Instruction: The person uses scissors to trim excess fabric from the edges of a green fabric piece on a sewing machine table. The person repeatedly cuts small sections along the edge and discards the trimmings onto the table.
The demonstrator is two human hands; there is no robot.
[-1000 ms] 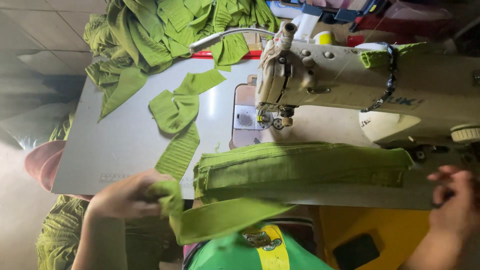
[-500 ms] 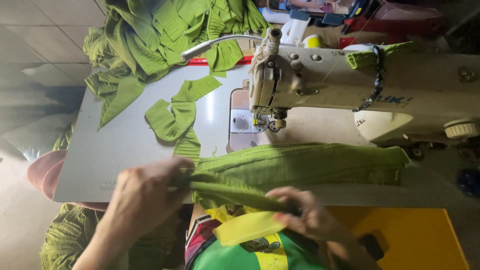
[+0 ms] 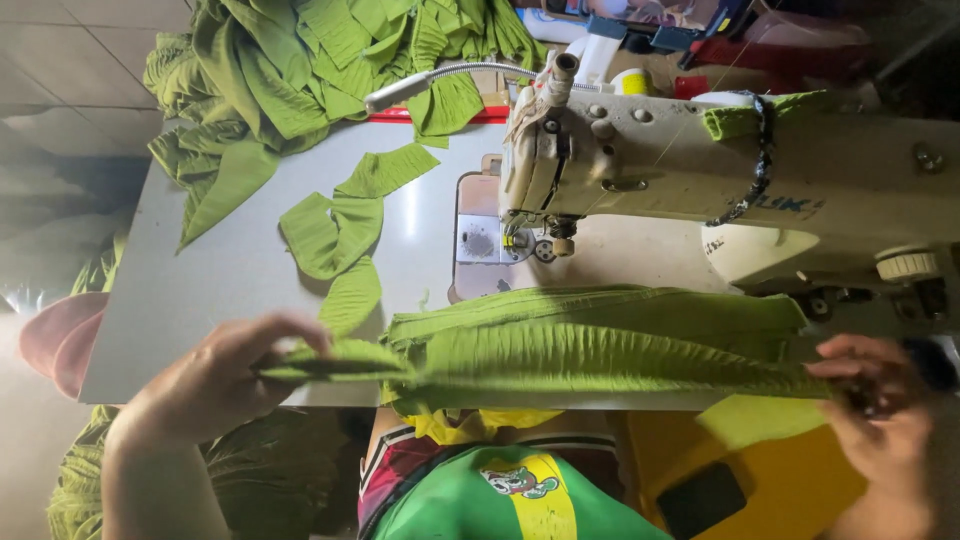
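Observation:
My left hand (image 3: pixel 215 385) pinches the left end of a long green ribbed fabric band (image 3: pixel 590 355) near the table's front edge. My right hand (image 3: pixel 880 410) grips the band's right end, so it is stretched flat between both hands. The band lies over a stack of similar green strips (image 3: pixel 600 305) in front of the cream sewing machine (image 3: pixel 700 170). The needle area (image 3: pixel 545 235) sits just behind the strips, apart from the band.
Loose green pieces (image 3: pixel 335 230) lie on the grey table (image 3: pixel 200 280) left of the machine. A large heap of green fabric (image 3: pixel 300 70) fills the far left. A pink container (image 3: pixel 55 335) stands below the table's left edge. More green fabric (image 3: pixel 80 480) lies on the floor.
Both hands have moved apart along the band, the right hand sliding far to the right. The band went from folded and bunched to stretched out flat.

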